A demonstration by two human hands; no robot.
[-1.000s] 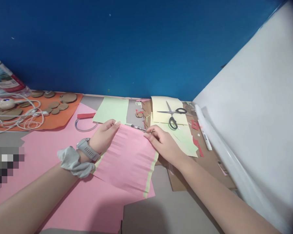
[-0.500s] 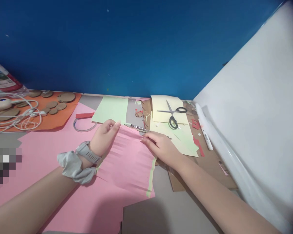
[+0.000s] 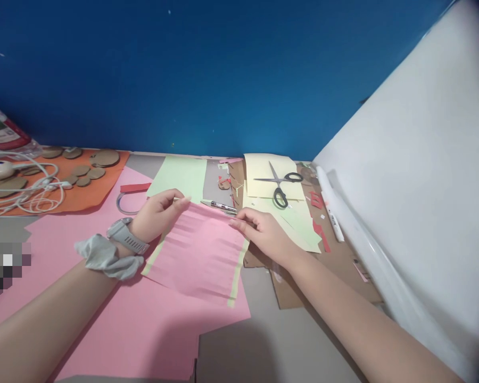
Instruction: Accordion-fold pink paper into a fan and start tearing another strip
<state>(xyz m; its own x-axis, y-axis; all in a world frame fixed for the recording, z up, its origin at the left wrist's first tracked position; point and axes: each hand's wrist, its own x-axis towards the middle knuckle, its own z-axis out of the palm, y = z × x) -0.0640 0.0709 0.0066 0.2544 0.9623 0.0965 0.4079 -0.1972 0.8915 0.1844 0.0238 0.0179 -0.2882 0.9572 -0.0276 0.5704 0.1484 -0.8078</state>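
Observation:
A creased pink paper sheet (image 3: 201, 250) with pale green strips down its two sides is held between both hands over a larger pink paper (image 3: 115, 324). My left hand (image 3: 159, 213), with a watch and a grey scrunchie at the wrist, pinches the sheet's far left corner. Its far right corner is pinched between thumb and fingers of my right hand (image 3: 259, 231). Just beyond the sheet's far edge lies a pen (image 3: 219, 206). Open black-handled scissors (image 3: 279, 183) rest on pale yellow paper (image 3: 259, 162) past my right hand.
Light green paper (image 3: 179, 175) lies near the blue wall (image 3: 223, 80). At left are orange paper (image 3: 107, 183) with cardboard discs (image 3: 104, 158), white earphones (image 3: 48, 186) and a bottle (image 3: 3, 130). At right, a white marker (image 3: 335, 226) and red scraps sit on cardboard (image 3: 343, 276).
The pink sheet is tilted differently, and its near left corner and left green strip now show more. My left hand has shifted slightly left and up; both hands keep their hold.

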